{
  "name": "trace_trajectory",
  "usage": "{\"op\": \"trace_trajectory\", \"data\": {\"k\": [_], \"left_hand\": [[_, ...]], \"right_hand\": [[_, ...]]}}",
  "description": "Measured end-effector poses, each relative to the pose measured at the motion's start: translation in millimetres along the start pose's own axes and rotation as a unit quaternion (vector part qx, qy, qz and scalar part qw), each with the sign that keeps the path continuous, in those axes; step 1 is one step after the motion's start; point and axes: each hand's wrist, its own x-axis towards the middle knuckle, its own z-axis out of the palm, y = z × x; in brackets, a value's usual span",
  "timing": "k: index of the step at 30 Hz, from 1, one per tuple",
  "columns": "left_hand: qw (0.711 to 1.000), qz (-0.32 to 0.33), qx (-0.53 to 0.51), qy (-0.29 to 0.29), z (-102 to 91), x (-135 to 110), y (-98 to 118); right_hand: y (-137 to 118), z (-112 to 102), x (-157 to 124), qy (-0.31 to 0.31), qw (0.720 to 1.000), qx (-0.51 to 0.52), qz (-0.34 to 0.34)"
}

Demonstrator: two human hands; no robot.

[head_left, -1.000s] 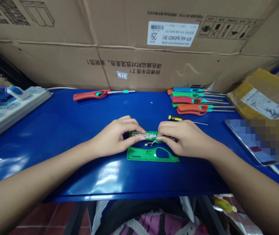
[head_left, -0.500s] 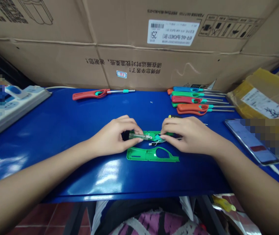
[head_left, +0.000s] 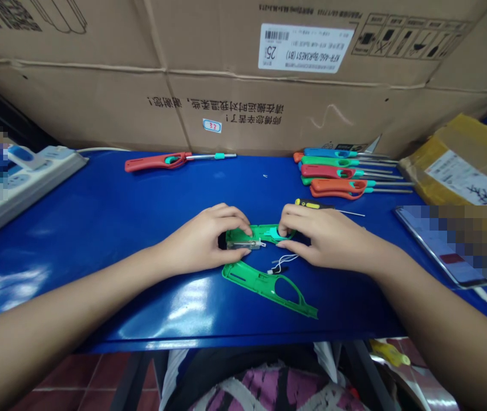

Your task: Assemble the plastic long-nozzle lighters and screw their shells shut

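My left hand (head_left: 209,237) is closed, thumb and fingers around a clear lighter fuel tank (head_left: 243,245) and the edge of a green half shell (head_left: 257,229). The tank lies along the shell's near edge. At the shell's right part, my right hand (head_left: 320,234) pinches a teal trigger (head_left: 272,232); its fingertips partly hide it. White wires with a dark piece (head_left: 281,264) lie below the right fingertips. Nearer me, the other green half shell (head_left: 269,285) rests on the table, slanting down to the right.
Behind my right hand lies a yellow-and-black screwdriver (head_left: 312,204). Several assembled lighters (head_left: 337,171) are stacked at the back right, one red lighter (head_left: 158,162) at the back left. A phone (head_left: 440,245) and taped parcel (head_left: 470,171) sit right; a power strip (head_left: 25,182) left.
The fuel tank has come out of the far half shell toward me. The near half shell has swung, its right end closer to me. The wires have shifted nearer, and my right hand uncovers the screwdriver.
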Motion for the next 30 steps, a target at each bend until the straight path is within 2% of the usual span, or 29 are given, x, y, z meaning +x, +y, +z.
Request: {"op": "trace_trajectory", "data": {"k": [4,11,17,21,24,30], "left_hand": [[1.000,-0.025,0.004,0.015,-0.9,2,-2],[0.998,-0.037,0.042,0.020,-1.5,1,-5],[0.996,-0.046,0.081,0.011,-3.1,0,-6],[0.994,-0.057,0.096,0.009,-3.9,0,-5],[0.993,-0.057,0.108,0.005,-3.1,0,-5],[0.988,-0.068,0.136,-0.002,-1.7,-1,-7]], "right_hand": [[2,-4,-1,0.025,0.999,0.027,0.002],[7,-5,-3,-0.036,0.999,0.023,-0.001],[11,-1,0,-0.026,0.999,-0.033,0.005],[11,-2,-1,-0.020,1.000,-0.008,-0.008],[11,-6,-3,-0.023,1.000,0.009,-0.013],[9,-23,-10,-0.036,0.998,0.052,0.021]]}}
